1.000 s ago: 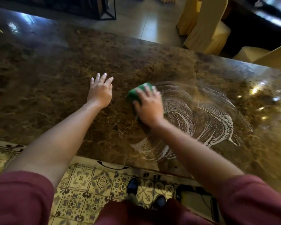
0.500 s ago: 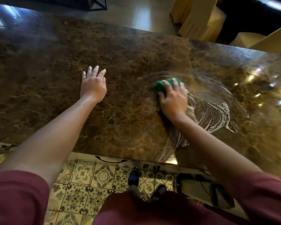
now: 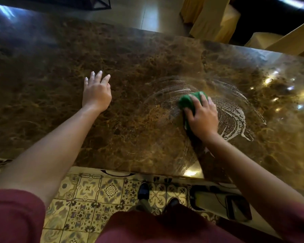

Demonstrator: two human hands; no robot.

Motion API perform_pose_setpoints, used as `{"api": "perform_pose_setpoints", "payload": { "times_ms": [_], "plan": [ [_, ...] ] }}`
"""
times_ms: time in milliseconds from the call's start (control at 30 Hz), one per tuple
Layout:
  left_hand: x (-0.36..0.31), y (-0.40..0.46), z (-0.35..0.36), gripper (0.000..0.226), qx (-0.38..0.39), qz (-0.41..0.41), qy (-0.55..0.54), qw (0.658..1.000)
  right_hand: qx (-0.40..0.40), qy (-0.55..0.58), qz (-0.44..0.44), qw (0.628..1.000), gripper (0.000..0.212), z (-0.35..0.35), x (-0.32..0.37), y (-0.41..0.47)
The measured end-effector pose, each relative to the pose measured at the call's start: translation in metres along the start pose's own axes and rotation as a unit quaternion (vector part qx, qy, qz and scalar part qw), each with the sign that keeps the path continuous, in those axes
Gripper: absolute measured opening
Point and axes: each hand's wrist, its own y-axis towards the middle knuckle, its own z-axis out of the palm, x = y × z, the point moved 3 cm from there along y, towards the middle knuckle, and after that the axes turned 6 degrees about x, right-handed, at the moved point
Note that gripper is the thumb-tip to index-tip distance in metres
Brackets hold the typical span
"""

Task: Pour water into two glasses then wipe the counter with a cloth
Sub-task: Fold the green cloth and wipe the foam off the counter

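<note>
wiping under way, suds still on the stone

right hand (image 3: pixel 203 118) presses flat on the green cloth (image 3: pixel 188 102), fingers curled over it, right of centre on the brown marble counter (image 3: pixel 147 58); left hand (image 3: pixel 96 92) lies open and empty, palm down, left of centre. risk: the white foam streaks (image 3: pixel 235 118) at centre right may only smear, and the bracing palm could slip on wet stone. no glasses in view.

The person wore a maroon top (image 3: pixel 165 228) with short sleeves (image 3: pixel 14 216) ending above the elbows, leaving both forearms bare. Dark shoes (image 3: pixel 143 190) showed below. Both hands (image 3: pixel 97 92) were bare, with no rings or watch visible.
</note>
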Motion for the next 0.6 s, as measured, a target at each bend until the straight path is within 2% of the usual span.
{"api": "perform_pose_setpoints", "payload": {
  "times_ms": [67,100,200,267,300,367,433,533,600],
  "plan": [
    [0.0,0.002,-0.001,0.047,0.002,-0.003,-0.001,1.0,0.013,-0.004,0.032,0.999,0.057,0.008,0.032,0.03],
    [0.0,0.002,-0.001,0.048,0.005,-0.006,-0.002,1.0,0.02,-0.003,-0.001,1.0,0.057,0.016,0.054,0.03],
    [0.001,0.002,-0.002,0.047,0.006,-0.01,-0.009,1.0,0.051,0.019,-0.206,0.977,0.054,0.036,0.109,-0.027],
    [0.0,0.002,-0.004,0.047,0.006,-0.011,-0.011,1.0,0.076,0.035,-0.292,0.953,0.05,0.031,0.114,-0.064],
    [0.0,0.001,-0.005,0.047,0.005,-0.013,-0.011,1.0,0.079,0.065,-0.291,0.951,0.047,0.021,0.111,-0.067],
    [-0.001,0.001,-0.005,0.048,0.008,-0.012,-0.009,1.0,0.048,0.15,-0.208,0.965,0.041,-0.009,0.11,-0.052],
    [-0.002,0.0,-0.005,0.048,0.008,-0.011,-0.013,1.0,0.02,0.228,-0.132,0.964,0.037,-0.045,0.114,-0.035],
    [-0.003,0.0,-0.005,0.048,0.008,-0.015,-0.012,1.0,-0.001,0.379,-0.083,0.922,0.031,-0.084,0.117,-0.02],
    [-0.003,0.0,-0.004,0.048,0.006,-0.017,-0.01,1.0,0.031,0.404,-0.044,0.913,0.042,-0.089,0.118,-0.018]
  ]
}}
